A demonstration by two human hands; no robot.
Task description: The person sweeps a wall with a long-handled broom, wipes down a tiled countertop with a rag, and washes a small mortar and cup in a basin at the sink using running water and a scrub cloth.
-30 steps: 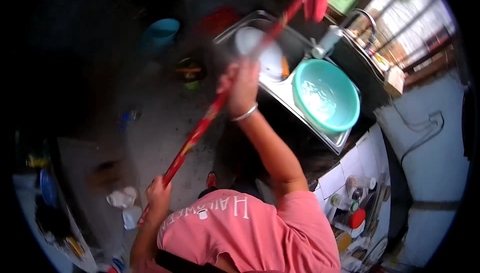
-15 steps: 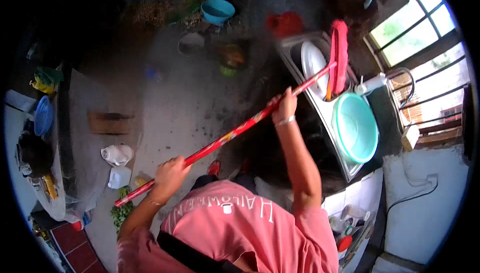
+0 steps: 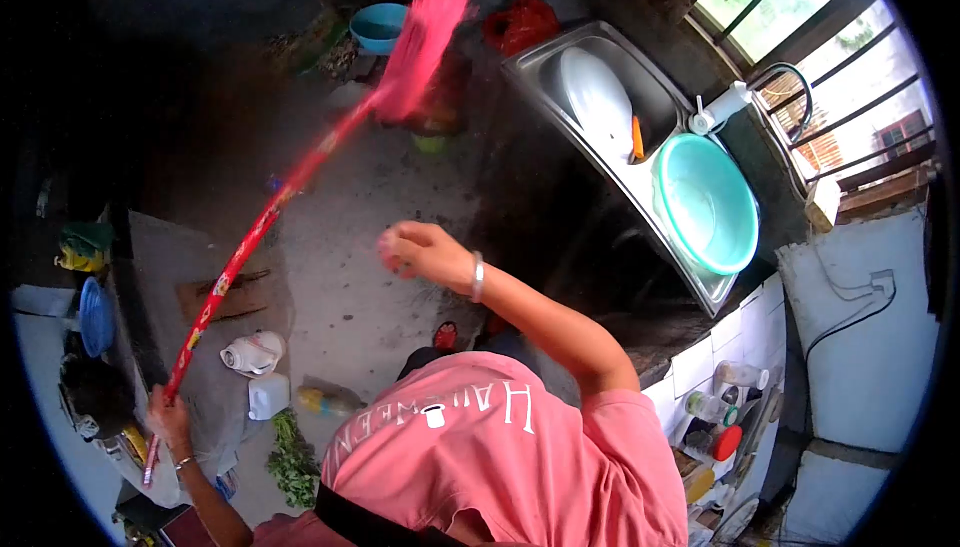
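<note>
The red broom (image 3: 268, 219) is held near its lower end by the closed left hand (image 3: 170, 422), seemingly for reach, its pink head (image 3: 425, 52) extended above the floor (image 3: 340, 337). The right hand (image 3: 430, 252) is partly open, apparently empty. The handle is patterned; the head, blurred, is perhaps soft-bristled.

A pink short-sleeved T-shirt (image 3: 500, 467) carries curved white lettering (image 3: 440, 415); black strap (image 3: 375, 521), silvery right-wrist bracelet (image 3: 478, 277), another bracelet (image 3: 183, 463) left, red footwear (image 3: 445, 335).
</note>
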